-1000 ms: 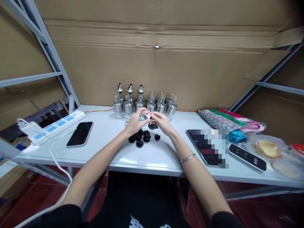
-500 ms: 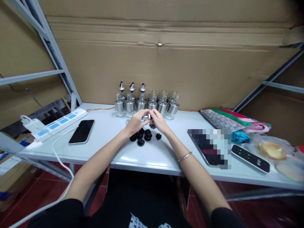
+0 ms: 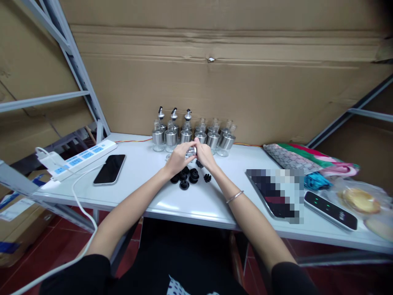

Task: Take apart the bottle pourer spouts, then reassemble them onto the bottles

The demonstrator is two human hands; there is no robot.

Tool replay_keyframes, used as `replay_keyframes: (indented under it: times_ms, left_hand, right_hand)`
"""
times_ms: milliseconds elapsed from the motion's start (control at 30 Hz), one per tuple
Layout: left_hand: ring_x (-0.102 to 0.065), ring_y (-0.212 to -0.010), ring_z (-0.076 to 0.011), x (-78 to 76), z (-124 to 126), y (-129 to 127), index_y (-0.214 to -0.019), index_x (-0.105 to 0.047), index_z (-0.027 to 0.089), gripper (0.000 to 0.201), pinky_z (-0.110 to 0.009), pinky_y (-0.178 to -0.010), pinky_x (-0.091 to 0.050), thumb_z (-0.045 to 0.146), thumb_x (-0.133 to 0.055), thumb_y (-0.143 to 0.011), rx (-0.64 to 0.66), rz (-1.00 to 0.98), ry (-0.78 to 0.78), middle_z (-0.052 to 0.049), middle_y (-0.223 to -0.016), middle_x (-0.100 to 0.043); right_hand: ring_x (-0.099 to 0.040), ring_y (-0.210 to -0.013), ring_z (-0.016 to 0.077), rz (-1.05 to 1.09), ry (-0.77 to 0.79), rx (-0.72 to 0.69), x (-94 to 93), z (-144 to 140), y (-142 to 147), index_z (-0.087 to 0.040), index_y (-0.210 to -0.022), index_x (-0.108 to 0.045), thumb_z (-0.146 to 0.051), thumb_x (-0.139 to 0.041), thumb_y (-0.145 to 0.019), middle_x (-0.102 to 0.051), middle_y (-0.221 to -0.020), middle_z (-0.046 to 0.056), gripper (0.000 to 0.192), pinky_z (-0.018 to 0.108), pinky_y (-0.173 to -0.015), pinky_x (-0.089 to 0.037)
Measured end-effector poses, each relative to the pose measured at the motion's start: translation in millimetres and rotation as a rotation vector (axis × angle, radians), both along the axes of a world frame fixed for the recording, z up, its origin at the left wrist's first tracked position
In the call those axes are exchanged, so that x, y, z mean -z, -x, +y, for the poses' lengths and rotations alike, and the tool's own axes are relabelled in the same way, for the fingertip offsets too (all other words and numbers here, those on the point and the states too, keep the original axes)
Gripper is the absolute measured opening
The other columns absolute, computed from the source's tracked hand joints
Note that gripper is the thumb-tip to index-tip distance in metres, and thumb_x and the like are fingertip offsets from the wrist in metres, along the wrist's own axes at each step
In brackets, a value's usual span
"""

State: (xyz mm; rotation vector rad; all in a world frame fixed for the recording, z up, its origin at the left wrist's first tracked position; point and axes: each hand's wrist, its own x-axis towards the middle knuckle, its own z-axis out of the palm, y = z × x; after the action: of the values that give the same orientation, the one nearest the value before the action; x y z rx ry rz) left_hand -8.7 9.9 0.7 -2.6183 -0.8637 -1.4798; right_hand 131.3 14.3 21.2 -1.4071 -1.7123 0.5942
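My left hand point(image 3: 179, 159) grips a small silvery pourer part point(image 3: 190, 151) between thumb and fingers. Against the part's right end presses my right hand point(image 3: 204, 155), its fingers bent and close to the left fingertips; they hide much of the piece. Just below lie several black rubber stoppers point(image 3: 184, 184) in a cluster, with small black ribbed pieces point(image 3: 207, 178) to their right. Behind the hands stand rows of glass bottles with steel sleeves point(image 3: 171, 138). Three at the back left carry silver pour spouts point(image 3: 174, 113) with black tips.
On the left are a phone point(image 3: 109, 169) and a white power strip point(image 3: 82, 159) with a cable. To the right lie a tablet-like device point(image 3: 264, 192), partly pixelated, a black-topped white device point(image 3: 330, 210), a colourful cloth bag point(image 3: 307, 157) and wrapped food point(image 3: 360, 200). Cardboard point(image 3: 245, 90) backs the table.
The view has shifted slightly, so the scene sits a little further right. My right fingers have straightened upward and now press over the end of the pourer part.
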Motion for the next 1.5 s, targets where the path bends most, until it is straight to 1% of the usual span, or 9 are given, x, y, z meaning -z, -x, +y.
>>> replay_keyframes:
  times_ms: [100,300,533,800,1000,1167,1233,1367,1500]
  left_hand:
    - [-0.057,-0.104,-0.0210,-2.4,-3.8,-1.4,-0.114,-0.051,0.017,0.032,-0.037,-0.089,-0.047,0.021,-0.058,-0.083,-0.024,0.038,-0.028,-0.010,-0.107,-0.062]
    - [-0.057,-0.099,-0.0208,-3.1,-5.0,-2.8,-0.110,-0.051,0.015,0.032,-0.036,-0.086,-0.047,0.025,-0.061,-0.082,-0.038,0.036,-0.028,-0.010,-0.103,-0.061]
    - [-0.057,-0.095,-0.0203,-3.4,-5.6,-2.7,-0.102,-0.050,0.015,0.027,-0.033,-0.082,-0.047,0.026,-0.062,-0.081,-0.024,0.049,-0.028,-0.009,-0.099,-0.060]
    - [-0.058,-0.090,-0.0208,-4.6,-6.4,-3.2,-0.099,-0.052,0.015,0.024,-0.034,-0.081,-0.046,0.025,-0.062,-0.081,-0.074,0.062,0.026,-0.009,-0.096,-0.062]
    - [-0.058,-0.088,-0.0199,-5.4,-8.3,-4.3,-0.098,-0.054,0.014,0.022,-0.031,-0.078,-0.044,0.029,-0.060,-0.082,-0.121,0.131,0.116,-0.008,-0.092,-0.063]
    - [-0.058,-0.089,-0.0215,-8.0,-9.8,-4.0,-0.097,-0.057,0.014,0.026,-0.032,-0.076,-0.041,0.036,-0.059,-0.083,-0.278,0.242,0.088,-0.008,-0.091,-0.065]
    - [-0.058,-0.088,-0.0220,-9.1,-9.9,-3.8,-0.091,-0.060,0.014,0.025,-0.033,-0.074,-0.039,0.038,-0.057,-0.084,-0.317,0.317,0.087,-0.007,-0.088,-0.066]
    - [-0.059,-0.083,-0.0196,-11.2,-9.9,-2.8,-0.078,-0.060,0.015,0.029,-0.031,-0.071,-0.037,0.041,-0.052,-0.087,-0.313,0.381,0.099,-0.006,-0.087,-0.065]
    - [-0.058,-0.082,-0.0187,-13.4,-10.3,-1.8,-0.094,-0.058,0.014,0.032,-0.029,-0.070,-0.037,0.044,-0.051,-0.087,-0.315,0.317,0.031,-0.007,-0.090,-0.063]
  right_hand:
    - [-0.047,-0.055,0.0154,-0.006,0.043,-0.012,0.6,-5.2,-2.0,-0.019,-0.045,-0.041,-0.075,-0.015,-0.080,-0.047,-0.047,0.005,0.071,0.026,-0.058,-0.034]
    - [-0.041,-0.052,0.0127,-0.079,-0.107,0.057,2.9,-3.8,-4.3,-0.018,-0.045,-0.039,-0.060,-0.023,-0.085,-0.040,-0.048,0.002,0.060,0.026,-0.054,-0.027]
    - [-0.039,-0.050,0.0117,-0.032,-0.086,0.070,4.9,-3.1,-4.8,-0.019,-0.044,-0.035,-0.041,-0.031,-0.080,-0.038,-0.045,0.000,0.043,0.026,-0.053,-0.027]
    - [-0.036,-0.049,0.0109,0.058,-0.095,0.080,5.1,-5.0,-3.7,-0.020,-0.043,-0.033,-0.044,-0.032,-0.078,-0.034,-0.043,-0.001,0.042,0.025,-0.052,-0.026]
    - [-0.037,-0.048,0.0109,-0.011,-0.120,0.056,6.9,-5.3,-4.7,-0.019,-0.043,-0.036,-0.041,-0.033,-0.078,-0.038,-0.044,-0.001,0.041,0.025,-0.051,-0.025]
    - [-0.035,-0.047,0.0103,-0.027,-0.144,0.067,8.7,-6.0,-4.2,-0.019,-0.043,-0.035,-0.042,-0.033,-0.079,-0.038,-0.044,-0.001,0.043,0.025,-0.051,-0.023]
    - [-0.033,-0.048,0.0099,-0.031,-0.155,0.073,7.5,-7.6,-3.5,-0.019,-0.043,-0.034,-0.042,-0.034,-0.079,-0.036,-0.044,-0.001,0.042,0.025,-0.051,-0.022]
    - [-0.030,-0.049,0.0089,-0.018,-0.180,0.036,1.5,-11.7,-2.6,-0.019,-0.045,-0.031,-0.044,-0.036,-0.079,-0.031,-0.045,-0.002,0.042,0.025,-0.051,-0.021]
    - [-0.029,-0.048,0.0087,0.016,-0.166,0.013,-3.4,-14.3,-3.4,-0.019,-0.046,-0.030,-0.046,-0.036,-0.079,-0.029,-0.046,-0.002,0.044,0.025,-0.050,-0.021]
